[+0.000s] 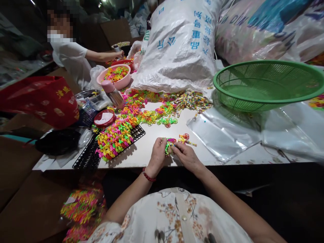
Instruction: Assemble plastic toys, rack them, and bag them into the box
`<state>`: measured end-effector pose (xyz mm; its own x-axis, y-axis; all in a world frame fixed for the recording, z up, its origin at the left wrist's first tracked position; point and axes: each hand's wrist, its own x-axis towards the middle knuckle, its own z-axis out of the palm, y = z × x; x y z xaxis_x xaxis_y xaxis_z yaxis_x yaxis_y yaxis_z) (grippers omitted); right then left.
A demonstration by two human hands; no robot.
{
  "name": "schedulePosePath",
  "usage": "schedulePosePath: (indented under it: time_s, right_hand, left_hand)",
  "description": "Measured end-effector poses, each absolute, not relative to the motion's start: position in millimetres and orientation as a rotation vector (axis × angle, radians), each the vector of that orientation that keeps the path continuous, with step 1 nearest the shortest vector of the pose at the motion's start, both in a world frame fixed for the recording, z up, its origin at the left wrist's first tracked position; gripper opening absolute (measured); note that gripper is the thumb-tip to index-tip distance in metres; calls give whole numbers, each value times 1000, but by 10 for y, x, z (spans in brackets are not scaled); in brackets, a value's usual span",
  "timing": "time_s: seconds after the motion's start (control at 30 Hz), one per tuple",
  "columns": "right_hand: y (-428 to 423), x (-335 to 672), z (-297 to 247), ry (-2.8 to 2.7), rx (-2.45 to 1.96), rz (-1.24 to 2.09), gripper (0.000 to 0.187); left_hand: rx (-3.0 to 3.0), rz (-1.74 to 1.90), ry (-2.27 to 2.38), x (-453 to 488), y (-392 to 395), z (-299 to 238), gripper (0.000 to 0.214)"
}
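My left hand (158, 156) and my right hand (186, 155) meet at the near edge of the white table (152, 148). Both are closed on a small bundle of bright plastic toy pieces (169, 145), green, pink and yellow. My left wrist wears a red bead bracelet (148, 176). Just beyond my right fingers lie a few loose toy pieces (185, 138). A black mesh tray (101, 152) heaped with several neon pieces lies to the left of my hands.
Loose neon toys (152, 111) spread across the table's middle. A green basket (268, 84) and clear plastic bags (227, 135) lie to the right, big white sacks (179, 44) behind. Another person (68, 50) works at pink bowls (115, 76) at the far left. A red bag (43, 98) sits left.
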<state>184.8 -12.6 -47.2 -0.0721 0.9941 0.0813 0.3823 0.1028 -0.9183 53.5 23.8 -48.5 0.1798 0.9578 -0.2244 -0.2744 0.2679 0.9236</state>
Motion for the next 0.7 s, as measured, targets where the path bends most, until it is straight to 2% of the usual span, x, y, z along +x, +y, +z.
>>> schedulePosePath:
  time_s: [0.13,0.5,0.7]
  right_hand:
    - [-133,1861,-472,-1614,-1389,933,30]
    - [-158,1862,-574,-1699,-1333,635,16]
    - [-174,1849,-590,-1708,-1257,552,18]
  left_hand:
    - [934,1038,1040,521,224,-479,41]
    - [956,1030,1054,506,228,-586,39]
    - [1067,998,1154,479,241,-582,36]
